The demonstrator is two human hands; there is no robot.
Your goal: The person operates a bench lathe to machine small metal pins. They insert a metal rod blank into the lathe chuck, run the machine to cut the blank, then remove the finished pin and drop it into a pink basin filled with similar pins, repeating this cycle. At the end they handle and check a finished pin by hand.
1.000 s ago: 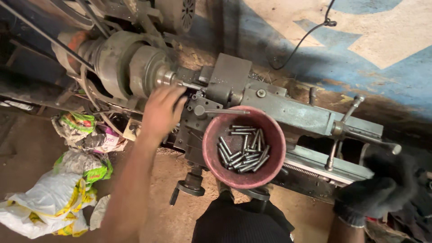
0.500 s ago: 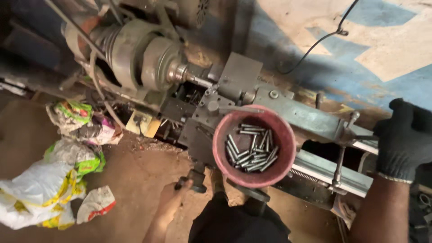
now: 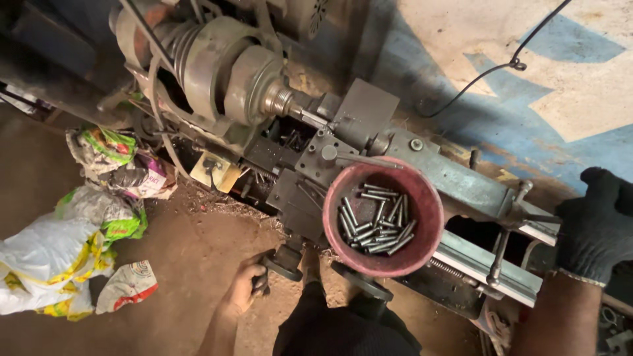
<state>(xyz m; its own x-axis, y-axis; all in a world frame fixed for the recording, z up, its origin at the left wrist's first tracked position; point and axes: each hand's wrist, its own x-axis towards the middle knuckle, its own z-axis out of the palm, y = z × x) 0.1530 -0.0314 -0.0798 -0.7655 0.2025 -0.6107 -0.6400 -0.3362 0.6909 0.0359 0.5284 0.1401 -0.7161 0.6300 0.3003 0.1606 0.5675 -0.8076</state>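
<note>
I look down on a small grey lathe (image 3: 455,178) with a large chuck (image 3: 244,82) at the upper left. A red bowl (image 3: 432,211) holding several short metal rods (image 3: 372,221) rests on the lathe's carriage. My left hand (image 3: 244,287), bare, grips a dark handwheel handle (image 3: 273,264) at the front of the carriage. My right hand (image 3: 593,221), in a black glove, rests at the tailstock end on the right, over a thin lever (image 3: 534,217); what it holds is hidden.
Crumpled plastic sacks and wrappers (image 3: 72,250) lie on the dirt floor at the left. A black cable (image 3: 475,82) runs over the blue-and-cream painted surface behind the lathe. My dark trousers (image 3: 343,329) fill the bottom centre.
My left hand dropped from the toolpost near the chuck down to the front handwheel. My gloved right hand rose from the lower right to the tailstock end. The view shifted closer.
</note>
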